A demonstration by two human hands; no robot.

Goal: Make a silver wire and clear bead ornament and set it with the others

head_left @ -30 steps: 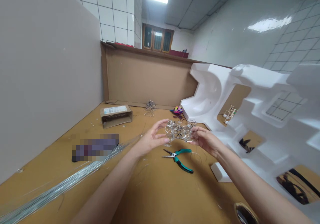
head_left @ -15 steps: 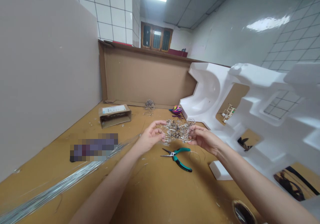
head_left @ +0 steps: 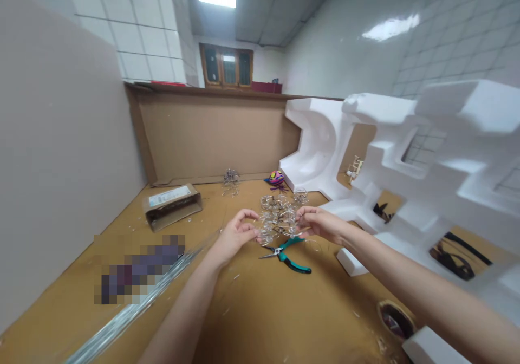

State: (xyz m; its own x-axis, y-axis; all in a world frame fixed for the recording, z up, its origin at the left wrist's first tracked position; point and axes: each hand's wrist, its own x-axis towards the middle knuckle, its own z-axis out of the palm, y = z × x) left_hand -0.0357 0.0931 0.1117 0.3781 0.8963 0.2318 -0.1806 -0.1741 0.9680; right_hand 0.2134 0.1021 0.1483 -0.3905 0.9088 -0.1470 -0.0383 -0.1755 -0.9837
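Observation:
A tangled openwork piece of bent silvery wire (head_left: 279, 218) is held up between my two hands over the table. My left hand (head_left: 240, 233) pinches its left side between thumb and fingers. On the opposite side, the fingers of my right hand (head_left: 319, 224) grip the wire's edge. Just below lies a pair of long-nose pliers (head_left: 286, 255) with teal and black handles, jaws spread apart and pointing left. To the left, a bundle of straight wires (head_left: 138, 310) runs along the table.
An open cardboard box (head_left: 173, 207) sits at the back left, with a smaller wire tangle (head_left: 231, 177) and a colourful toy (head_left: 275, 178) along the cardboard wall (head_left: 211, 134). White foam packing (head_left: 317, 131) stands on the right. A roll (head_left: 395, 320) lies near the front right.
The view has shifted, so the scene sits further left. In my hands the wire piece has been tilted, its face now showing more fully above the pliers.

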